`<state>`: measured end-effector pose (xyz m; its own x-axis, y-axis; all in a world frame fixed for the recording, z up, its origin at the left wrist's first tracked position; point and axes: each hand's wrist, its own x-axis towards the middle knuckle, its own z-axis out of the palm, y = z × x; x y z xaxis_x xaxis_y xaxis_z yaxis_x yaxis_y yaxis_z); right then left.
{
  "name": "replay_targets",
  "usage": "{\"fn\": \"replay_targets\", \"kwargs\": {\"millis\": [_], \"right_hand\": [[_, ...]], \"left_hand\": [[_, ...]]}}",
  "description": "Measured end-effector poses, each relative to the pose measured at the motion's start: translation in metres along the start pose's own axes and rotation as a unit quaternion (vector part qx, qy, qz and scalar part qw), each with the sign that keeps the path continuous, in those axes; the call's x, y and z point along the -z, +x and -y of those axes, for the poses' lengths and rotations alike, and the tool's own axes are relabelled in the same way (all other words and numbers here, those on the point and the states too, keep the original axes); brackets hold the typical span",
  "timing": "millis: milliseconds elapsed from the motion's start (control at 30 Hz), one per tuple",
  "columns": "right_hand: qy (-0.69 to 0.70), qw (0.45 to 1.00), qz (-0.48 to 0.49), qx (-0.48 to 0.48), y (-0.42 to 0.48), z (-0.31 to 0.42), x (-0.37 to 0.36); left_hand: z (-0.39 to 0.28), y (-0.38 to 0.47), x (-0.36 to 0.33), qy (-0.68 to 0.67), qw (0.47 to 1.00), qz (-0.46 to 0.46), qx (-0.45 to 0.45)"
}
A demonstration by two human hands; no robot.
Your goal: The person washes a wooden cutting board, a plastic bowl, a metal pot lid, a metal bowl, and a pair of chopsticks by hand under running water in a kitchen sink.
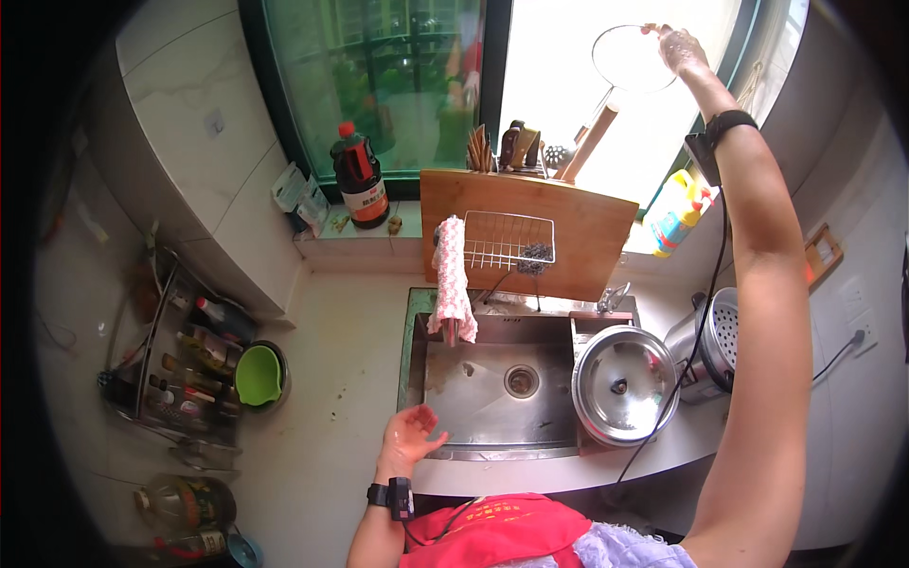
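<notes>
My right hand [683, 51] is stretched far up in front of the bright window, its fingers at the rim of a round wire strainer [594, 58]. The strainer's handle points down toward the utensils behind a wooden cutting board [497, 192]; glare washes out its mesh. My left hand [410, 434] is empty, palm up and fingers apart, at the front left corner of the stainless steel sink [476, 397]. Both hands look wet. A pink and white cloth [452, 277] hangs over the faucet, beside a wire rack [508, 238] holding a steel wool scourer [535, 259].
A lidded steel pot [625, 383] stands at the sink's right, near a steel pot with a perforated insert [724, 334]. A black cable [699, 334] hangs from my right wrist across the lid. On the left are a green bowl [258, 375] and a bottle rack [160, 334].
</notes>
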<state>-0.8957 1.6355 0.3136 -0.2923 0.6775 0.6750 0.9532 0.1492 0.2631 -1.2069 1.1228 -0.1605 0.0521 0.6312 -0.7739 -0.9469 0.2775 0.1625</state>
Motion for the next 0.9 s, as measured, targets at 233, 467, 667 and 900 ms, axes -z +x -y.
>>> {"fn": "replay_targets", "kwargs": {"millis": [233, 467, 667, 900], "right_hand": [[0.113, 0.978, 0.125, 0.126, 0.015, -0.047, 0.021], [0.138, 0.985, 0.027, 0.096, 0.003, -0.017, -0.022], [0.192, 0.972, 0.023, 0.136, 0.010, 0.005, -0.044], [0.276, 0.918, -0.024, 0.285, 0.032, 0.031, -0.111]], "left_hand": [[0.000, 0.002, 0.003, 0.010, 1.000, -0.020, -0.003], [0.004, 0.006, -0.009, -0.001, 0.999, -0.028, 0.017], [0.011, 0.008, -0.011, 0.024, 0.999, -0.026, 0.009], [0.013, 0.002, -0.009, 0.026, 0.999, -0.025, -0.005]]}}
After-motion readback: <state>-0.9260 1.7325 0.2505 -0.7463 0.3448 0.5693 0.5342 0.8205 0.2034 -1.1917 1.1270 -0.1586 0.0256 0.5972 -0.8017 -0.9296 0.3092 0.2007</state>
